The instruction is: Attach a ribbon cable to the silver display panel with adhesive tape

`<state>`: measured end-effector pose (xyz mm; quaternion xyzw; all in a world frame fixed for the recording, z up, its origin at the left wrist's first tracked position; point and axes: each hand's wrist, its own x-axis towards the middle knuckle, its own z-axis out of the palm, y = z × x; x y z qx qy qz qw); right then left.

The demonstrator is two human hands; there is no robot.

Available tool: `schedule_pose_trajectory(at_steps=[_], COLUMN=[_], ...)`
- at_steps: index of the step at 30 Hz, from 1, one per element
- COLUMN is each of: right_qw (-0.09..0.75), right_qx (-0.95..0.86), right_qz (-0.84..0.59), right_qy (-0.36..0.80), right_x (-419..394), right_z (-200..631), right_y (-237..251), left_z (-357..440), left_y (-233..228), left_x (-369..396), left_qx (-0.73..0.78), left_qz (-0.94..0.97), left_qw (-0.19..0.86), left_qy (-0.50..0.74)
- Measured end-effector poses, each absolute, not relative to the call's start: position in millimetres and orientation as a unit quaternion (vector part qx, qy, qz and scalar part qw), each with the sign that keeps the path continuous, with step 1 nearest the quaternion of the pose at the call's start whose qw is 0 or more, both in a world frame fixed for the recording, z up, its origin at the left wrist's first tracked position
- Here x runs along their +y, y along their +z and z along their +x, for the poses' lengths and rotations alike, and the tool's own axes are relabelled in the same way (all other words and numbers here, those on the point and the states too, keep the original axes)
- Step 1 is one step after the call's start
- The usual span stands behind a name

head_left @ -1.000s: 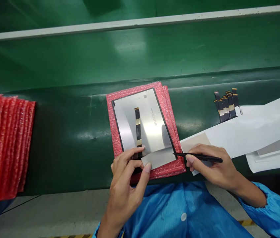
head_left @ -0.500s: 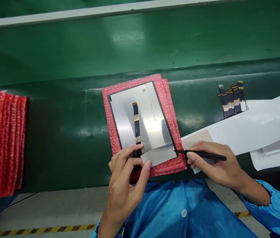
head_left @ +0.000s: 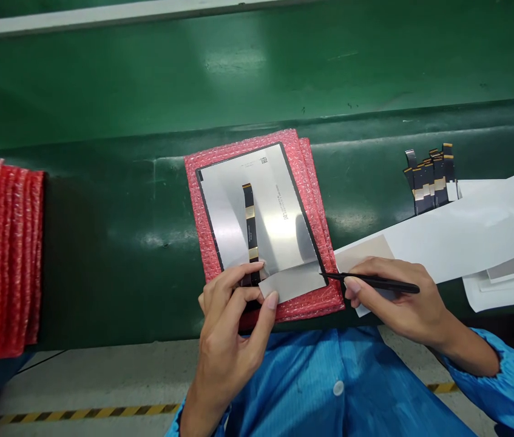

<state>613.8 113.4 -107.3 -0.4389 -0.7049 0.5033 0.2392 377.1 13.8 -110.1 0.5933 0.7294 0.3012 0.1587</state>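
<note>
Little has moved since the earlier frames: both hands stay at the panel's (head_left: 261, 209) near edge, only the view has drifted. Left hand (head_left: 233, 331) pinches the grey film strip (head_left: 290, 282) at 6 o'clock of the panel (thumb and forefinger pressed on it). Right hand (head_left: 393, 300) grips black tweezers (head_left: 372, 281), tip touching the strip's 3 o'clock corner. Red bubble wrap (head_left: 202, 243) underlies the panel on the green bench (head_left: 115, 243).

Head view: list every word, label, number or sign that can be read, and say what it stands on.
No text can be read.
Small dark code mark at the far edge of the silver panel: too small.
Line of fine print along the panel: blurred.
Flex cable, pink bubble wrap, white sheets: no print visible.
</note>
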Motion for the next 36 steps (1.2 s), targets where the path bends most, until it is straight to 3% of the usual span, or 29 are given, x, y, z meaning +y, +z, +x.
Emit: schedule_pose_trajectory(at_steps=[36], right_qw=[0.243], right_qx=[-0.712], right_qz=[-0.458], right_qy=[0.473], right_x=[109.4], right_z=[614.8], right_y=[-109.9], left_z=[376.7], left_y=[-111.3], left_x=[13.4], left_qx=[0.724], left_qz=[0.612], left_qw=[0.138], left_qy=[0.286])
